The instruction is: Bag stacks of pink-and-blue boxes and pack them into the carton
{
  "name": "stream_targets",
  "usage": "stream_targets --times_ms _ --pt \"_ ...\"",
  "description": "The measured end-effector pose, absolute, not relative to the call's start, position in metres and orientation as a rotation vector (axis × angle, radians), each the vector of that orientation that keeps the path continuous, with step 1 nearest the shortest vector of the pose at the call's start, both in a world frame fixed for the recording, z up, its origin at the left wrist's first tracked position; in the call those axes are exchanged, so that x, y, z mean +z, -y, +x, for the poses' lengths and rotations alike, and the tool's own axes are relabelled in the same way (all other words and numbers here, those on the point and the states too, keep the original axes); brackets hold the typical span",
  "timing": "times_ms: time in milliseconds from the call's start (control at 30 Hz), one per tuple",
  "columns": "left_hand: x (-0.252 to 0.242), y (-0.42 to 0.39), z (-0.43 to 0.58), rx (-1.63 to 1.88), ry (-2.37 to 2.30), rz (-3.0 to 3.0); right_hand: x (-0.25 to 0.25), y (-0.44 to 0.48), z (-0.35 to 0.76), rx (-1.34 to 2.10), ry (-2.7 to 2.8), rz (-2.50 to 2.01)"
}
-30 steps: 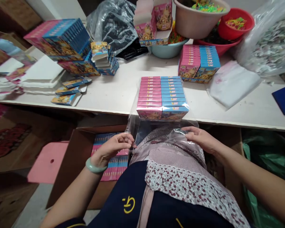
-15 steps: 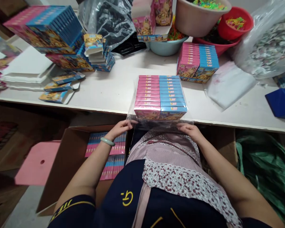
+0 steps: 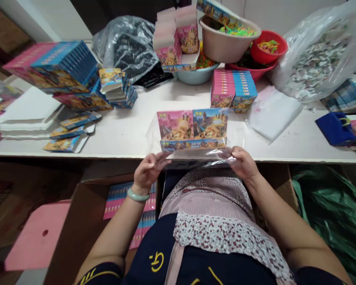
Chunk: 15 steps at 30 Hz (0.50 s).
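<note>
A block of pink and blue printed boxes (image 3: pixel 178 124) stands at the table's front edge inside a clear plastic bag (image 3: pixel 200 162). Its picture faces are turned up toward me. My left hand (image 3: pixel 146 174), with a pale green bangle at the wrist, pinches the bag's near edge at the left corner. At the right corner, my right hand (image 3: pixel 243 165) grips the same edge between thumb and fingers. The loose plastic is stretched between both hands, just over the table edge.
Behind stand another box block (image 3: pixel 233 89), flat clear bags (image 3: pixel 274 114) and a blue tape dispenser (image 3: pixel 335 128). Stacked boxes (image 3: pixel 56 67) and white card sheets (image 3: pixel 29 107) are on the left. An open carton (image 3: pixel 74 221) holding packed boxes sits below the table.
The box block has tipped, so its picture faces now show instead of the row of box edges. Both hands have closed more firmly on the bag's edge, and the camera view has shifted.
</note>
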State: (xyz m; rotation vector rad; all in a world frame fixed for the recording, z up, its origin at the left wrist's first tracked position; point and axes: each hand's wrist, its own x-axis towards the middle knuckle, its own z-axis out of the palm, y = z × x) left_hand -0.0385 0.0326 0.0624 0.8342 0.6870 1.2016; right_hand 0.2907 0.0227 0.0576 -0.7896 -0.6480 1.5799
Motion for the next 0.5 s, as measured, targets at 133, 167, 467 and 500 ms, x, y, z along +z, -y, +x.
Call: stream_targets --times_ms 133,167,467,500 --pt "0.112 -0.068 -0.014 1.384 -0.647 0.835 0.101 -0.068 0.287 1.701 0.512 -0.62" --pt "0.117 -0.078 -0.011 1.422 -0.635 0.829 0.106 -0.078 0.285 1.713 0.485 -0.58" --pt "0.079 -0.132 -0.02 1.554 -0.714 0.799 0.054 -0.139 0.305 1.397 0.759 -0.682" --pt "0.075 -0.138 -0.021 1.556 -0.718 0.816 0.045 -0.149 0.31 1.328 0.81 -0.723"
